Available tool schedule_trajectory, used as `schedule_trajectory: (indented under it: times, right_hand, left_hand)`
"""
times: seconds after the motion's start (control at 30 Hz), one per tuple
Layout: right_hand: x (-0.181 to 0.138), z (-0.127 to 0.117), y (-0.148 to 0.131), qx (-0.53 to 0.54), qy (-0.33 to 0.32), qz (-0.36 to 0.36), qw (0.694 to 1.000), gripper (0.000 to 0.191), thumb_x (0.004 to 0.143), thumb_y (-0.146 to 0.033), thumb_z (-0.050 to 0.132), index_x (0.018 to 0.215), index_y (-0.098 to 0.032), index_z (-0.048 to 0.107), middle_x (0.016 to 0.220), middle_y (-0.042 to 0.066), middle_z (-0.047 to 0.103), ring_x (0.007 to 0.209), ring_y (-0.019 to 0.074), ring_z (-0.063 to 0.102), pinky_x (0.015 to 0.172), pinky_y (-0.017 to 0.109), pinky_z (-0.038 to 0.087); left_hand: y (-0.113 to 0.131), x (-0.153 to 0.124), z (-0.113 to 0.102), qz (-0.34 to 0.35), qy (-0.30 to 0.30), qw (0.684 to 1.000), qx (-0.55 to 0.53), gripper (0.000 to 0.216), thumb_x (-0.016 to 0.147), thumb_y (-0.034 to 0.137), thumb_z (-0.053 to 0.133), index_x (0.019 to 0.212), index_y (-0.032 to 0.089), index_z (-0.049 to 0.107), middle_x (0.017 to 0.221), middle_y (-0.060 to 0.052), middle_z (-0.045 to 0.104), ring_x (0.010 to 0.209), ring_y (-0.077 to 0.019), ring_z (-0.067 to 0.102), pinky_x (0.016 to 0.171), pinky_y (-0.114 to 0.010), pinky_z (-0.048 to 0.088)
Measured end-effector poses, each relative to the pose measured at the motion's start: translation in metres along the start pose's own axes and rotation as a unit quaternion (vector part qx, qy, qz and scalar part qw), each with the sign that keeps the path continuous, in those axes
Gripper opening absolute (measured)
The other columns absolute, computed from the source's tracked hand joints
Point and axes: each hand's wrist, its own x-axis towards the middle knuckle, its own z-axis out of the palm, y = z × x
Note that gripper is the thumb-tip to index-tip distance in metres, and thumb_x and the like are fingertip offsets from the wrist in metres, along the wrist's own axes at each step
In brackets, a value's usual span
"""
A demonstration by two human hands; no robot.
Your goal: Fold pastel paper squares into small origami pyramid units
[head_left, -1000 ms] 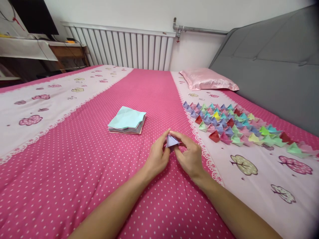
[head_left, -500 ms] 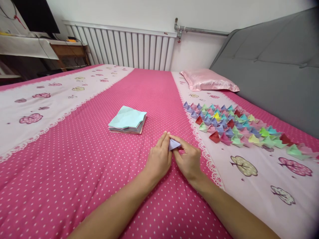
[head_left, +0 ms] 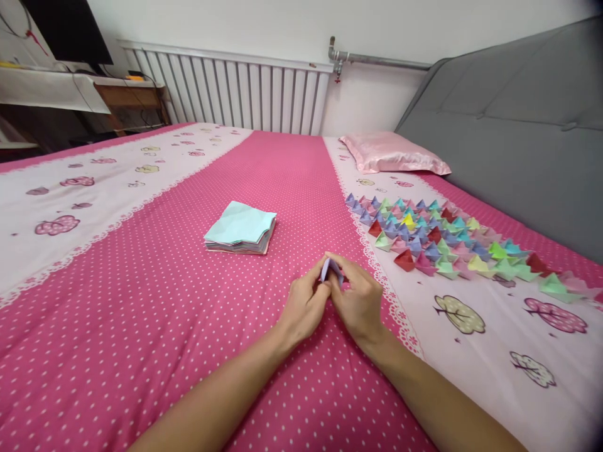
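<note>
A small folded piece of purple paper (head_left: 331, 269) is held between both hands above the pink dotted bedspread (head_left: 188, 326). My left hand (head_left: 305, 304) pinches its left side, with the thumb at the near edge. Fingers of my right hand (head_left: 358, 300) curl around its right side. The paper is bent so that a hollow opens toward me; the fingers cover part of it. Ahead and to the left lies a stack of square paper (head_left: 241, 223) with a light blue sheet on top.
Rows of small folded paper boats (head_left: 438, 235) in many colours stand on the right of the bed. Behind them lie a pink pillow (head_left: 393, 152) and a grey headboard (head_left: 513, 119). A white radiator (head_left: 235, 88) lines the wall; a desk with a monitor (head_left: 68, 31) is at far left.
The purple paper has turned from a flat triangle into a bent shape with its hollow facing me. The left fingers have shifted, and the left thumb now shows at the paper's near edge.
</note>
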Motion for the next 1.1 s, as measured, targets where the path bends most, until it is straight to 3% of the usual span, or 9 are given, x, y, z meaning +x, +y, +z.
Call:
schedule_trajectory:
  times: [0.2, 0.3, 0.47, 0.57, 0.67, 0.8, 0.97, 1.1]
  right_hand:
    - [-0.001, -0.001, -0.004, 0.002, -0.016, -0.029, 0.999, 0.031, 0.080, -0.009, 0.050, 0.106, -0.018, 0.063, 0.093, 0.006, 0.071, 0.079, 0.0168, 0.066, 0.075, 0.030, 0.054]
    - [0.000, -0.002, -0.006, 0.017, -0.031, -0.015, 0.999, 0.032, 0.078, -0.007, 0.050, 0.105, -0.017, 0.064, 0.094, 0.006, 0.070, 0.083, 0.0170, 0.066, 0.077, 0.030, 0.054]
    - [0.003, -0.003, -0.006, 0.081, -0.040, 0.066, 0.994, 0.032, 0.076, -0.007, 0.050, 0.101, -0.019, 0.066, 0.097, 0.006, 0.069, 0.088, 0.0177, 0.064, 0.079, 0.033, 0.055]
    - [0.004, -0.003, -0.006, 0.139, -0.050, 0.115, 0.982, 0.036, 0.073, -0.005, 0.048, 0.099, -0.021, 0.068, 0.099, 0.004, 0.069, 0.090, 0.0178, 0.065, 0.079, 0.033, 0.055]
    - [0.004, -0.002, -0.006, 0.176, -0.049, 0.142, 0.973, 0.037, 0.073, -0.006, 0.049, 0.100, -0.021, 0.068, 0.098, 0.004, 0.071, 0.087, 0.0177, 0.067, 0.077, 0.032, 0.056]
    - [0.001, 0.000, -0.008, 0.173, -0.024, 0.113, 0.978, 0.030, 0.078, -0.011, 0.052, 0.102, -0.022, 0.067, 0.094, 0.003, 0.072, 0.080, 0.0165, 0.069, 0.075, 0.031, 0.057]
    - [-0.002, 0.000, -0.009, 0.127, -0.004, -0.004, 0.992, 0.032, 0.080, -0.009, 0.051, 0.106, -0.024, 0.066, 0.101, 0.003, 0.071, 0.091, 0.0175, 0.067, 0.086, 0.034, 0.054]
    - [-0.001, -0.001, -0.007, 0.127, -0.019, 0.034, 0.991, 0.033, 0.077, -0.006, 0.052, 0.101, -0.023, 0.066, 0.096, 0.003, 0.071, 0.086, 0.0168, 0.067, 0.079, 0.032, 0.056]
  left_hand:
    - [-0.008, 0.002, 0.000, -0.019, 0.043, 0.998, 0.039, 0.028, 0.089, 0.026, 0.036, 0.091, 0.013, 0.060, 0.076, -0.004, 0.062, 0.068, -0.0150, 0.056, 0.066, -0.026, 0.044]
    - [-0.011, 0.004, 0.000, -0.014, 0.055, 0.997, 0.047, 0.028, 0.086, 0.016, 0.037, 0.100, 0.012, 0.060, 0.088, -0.007, 0.067, 0.076, -0.0163, 0.060, 0.074, -0.028, 0.046]
    - [-0.013, 0.006, -0.003, -0.005, 0.072, 0.997, 0.040, 0.049, 0.072, 0.001, 0.038, 0.115, 0.012, 0.058, 0.108, -0.008, 0.067, 0.097, -0.0181, 0.061, 0.089, -0.031, 0.044]
    - [-0.014, 0.005, -0.004, -0.006, 0.069, 0.997, 0.034, 0.054, 0.070, -0.001, 0.035, 0.116, 0.014, 0.059, 0.109, -0.007, 0.067, 0.101, -0.0182, 0.060, 0.091, -0.032, 0.044]
    - [-0.014, 0.005, -0.004, -0.008, 0.068, 0.997, 0.042, 0.057, 0.073, 0.002, 0.036, 0.126, 0.013, 0.050, 0.116, -0.009, 0.064, 0.101, -0.0187, 0.059, 0.091, -0.034, 0.044]
    - [-0.012, 0.004, -0.006, 0.016, 0.019, 0.996, 0.089, 0.058, 0.079, 0.007, 0.036, 0.136, 0.014, 0.037, 0.113, -0.011, 0.064, 0.096, -0.0193, 0.060, 0.090, -0.038, 0.044]
    - [-0.013, 0.003, -0.009, 0.036, 0.008, 0.985, 0.169, 0.055, 0.079, 0.008, 0.035, 0.133, 0.013, 0.041, 0.118, -0.015, 0.060, 0.103, -0.0232, 0.058, 0.092, -0.041, 0.043]
    - [-0.013, 0.004, -0.010, 0.000, 0.004, 0.991, 0.132, 0.059, 0.075, 0.004, 0.033, 0.133, 0.011, 0.041, 0.111, -0.014, 0.064, 0.099, -0.0226, 0.060, 0.087, -0.040, 0.045]
